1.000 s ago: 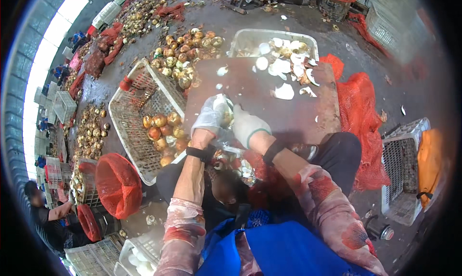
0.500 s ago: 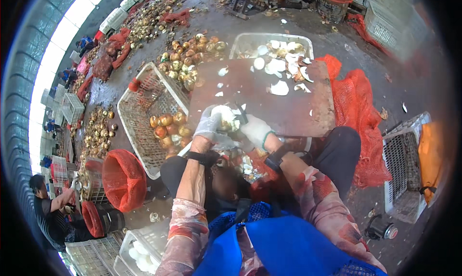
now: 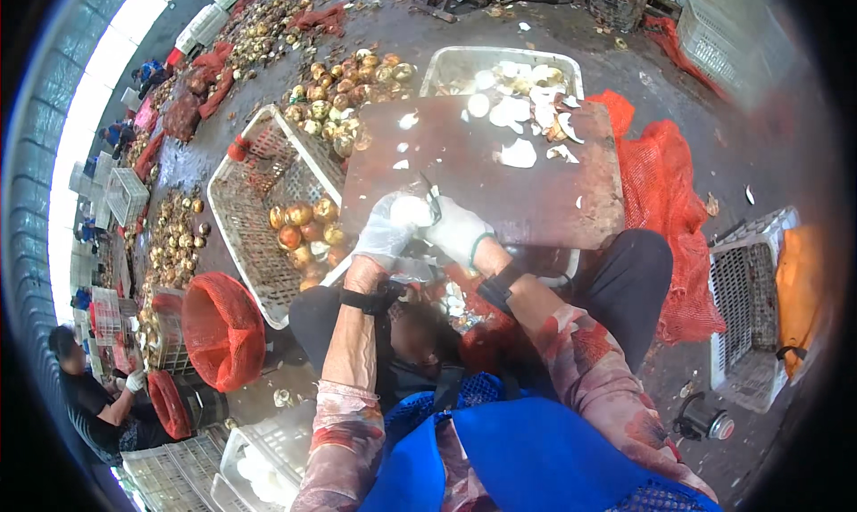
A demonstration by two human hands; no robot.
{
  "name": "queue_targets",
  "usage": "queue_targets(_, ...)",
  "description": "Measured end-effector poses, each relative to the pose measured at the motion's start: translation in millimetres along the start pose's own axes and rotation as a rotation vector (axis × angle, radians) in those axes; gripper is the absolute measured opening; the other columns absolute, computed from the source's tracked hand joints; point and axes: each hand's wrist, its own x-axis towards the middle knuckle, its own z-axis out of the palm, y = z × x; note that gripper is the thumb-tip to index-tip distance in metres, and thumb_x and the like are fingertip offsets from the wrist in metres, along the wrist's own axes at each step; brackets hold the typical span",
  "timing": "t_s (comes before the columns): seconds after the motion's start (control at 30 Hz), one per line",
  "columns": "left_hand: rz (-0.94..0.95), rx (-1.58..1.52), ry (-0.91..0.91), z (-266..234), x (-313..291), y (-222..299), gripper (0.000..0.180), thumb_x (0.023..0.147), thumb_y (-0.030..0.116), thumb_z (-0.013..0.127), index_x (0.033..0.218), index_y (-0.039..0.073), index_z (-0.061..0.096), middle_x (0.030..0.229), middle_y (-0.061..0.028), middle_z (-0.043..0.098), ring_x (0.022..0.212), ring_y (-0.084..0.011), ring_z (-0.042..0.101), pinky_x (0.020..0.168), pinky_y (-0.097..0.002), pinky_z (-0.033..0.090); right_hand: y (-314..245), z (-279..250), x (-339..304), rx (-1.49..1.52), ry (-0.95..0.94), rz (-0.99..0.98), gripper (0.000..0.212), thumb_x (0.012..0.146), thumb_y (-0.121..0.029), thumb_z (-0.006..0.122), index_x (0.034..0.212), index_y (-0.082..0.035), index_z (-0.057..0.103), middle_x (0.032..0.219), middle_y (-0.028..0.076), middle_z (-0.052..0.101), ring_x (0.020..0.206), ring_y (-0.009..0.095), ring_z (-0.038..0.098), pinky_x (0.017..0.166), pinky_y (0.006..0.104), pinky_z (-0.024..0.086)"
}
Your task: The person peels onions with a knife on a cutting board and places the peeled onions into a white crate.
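My left hand (image 3: 380, 232), in a white glove, is closed round a peeled white onion (image 3: 411, 212) over the near edge of a brown board (image 3: 500, 204). My right hand (image 3: 460, 233), gloved too, is closed on a small knife (image 3: 435, 201); its dark blade touches or nearly touches the onion's right side, and the handle is hidden in the fingers. White onion layers (image 3: 516, 154) lie on the board's far right part. Behind the board, a white crate (image 3: 427, 76) holds more white pieces. Below my hands are peelings (image 3: 455, 302), partly hidden by my wrists.
Left of the board, a tilted white crate (image 3: 234, 186) holds several brown onions (image 3: 299, 216). Loose onions (image 3: 344, 92) are heaped behind it. Red net sacking (image 3: 665, 208) hangs at the board's right. A co-worker (image 3: 103, 405) sits far left beside a red-net-lined basket (image 3: 223, 333).
My right hand has moved left, closer to my left hand, and the knife has come against the onion. The onion has turned and looks smoother and rounder. The co-worker's hand has lowered.
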Motion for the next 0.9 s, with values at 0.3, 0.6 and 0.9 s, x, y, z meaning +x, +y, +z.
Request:
queue_targets(0.3, 0.078, -0.107, -0.029, -8.1, 20.2, -11.4, 0.040, 0.080, 0.004, 0.065, 0.119, 0.002, 0.059, 0.104, -0.0055, 0.066, 0.088, -0.0142, 0.065, 0.078, -0.0269, 0.054, -22.0, -17.1, -9.1, -0.059, 0.012, -0.019, 0.052, 0.087, -0.031, 0.059, 0.133, -0.008, 0.048, 0.117, 0.019, 0.064, 0.110, 0.035, 0.062, 0.092, 0.0422, 0.048)
queue_targets(0.6, 0.356, 0.405, 0.080, 4.3, 10.8, -9.3, 0.044, 0.082, 0.000, 0.062, 0.125, 0.005, 0.054, 0.112, -0.0032, 0.063, 0.101, -0.0110, 0.059, 0.086, -0.0267, 0.050, -15.2, -39.6, 0.3, -0.304, 0.101, -0.026, 0.046, 0.090, -0.031, 0.054, 0.131, -0.011, 0.051, 0.125, 0.018, 0.060, 0.111, 0.038, 0.060, 0.095, 0.0460, 0.047)
queue_targets(0.9, 0.102, 0.254, -0.002, 4.6, 9.7, 15.5, 0.048, 0.081, -0.003, 0.061, 0.128, 0.005, 0.054, 0.108, -0.0046, 0.064, 0.098, -0.0109, 0.058, 0.086, -0.0271, 0.049, -72.1, -60.1, -11.0, -0.626, -0.155, -0.291, 0.049, 0.088, -0.030, 0.056, 0.135, -0.016, 0.053, 0.123, 0.015, 0.062, 0.109, 0.034, 0.062, 0.092, 0.0435, 0.050)
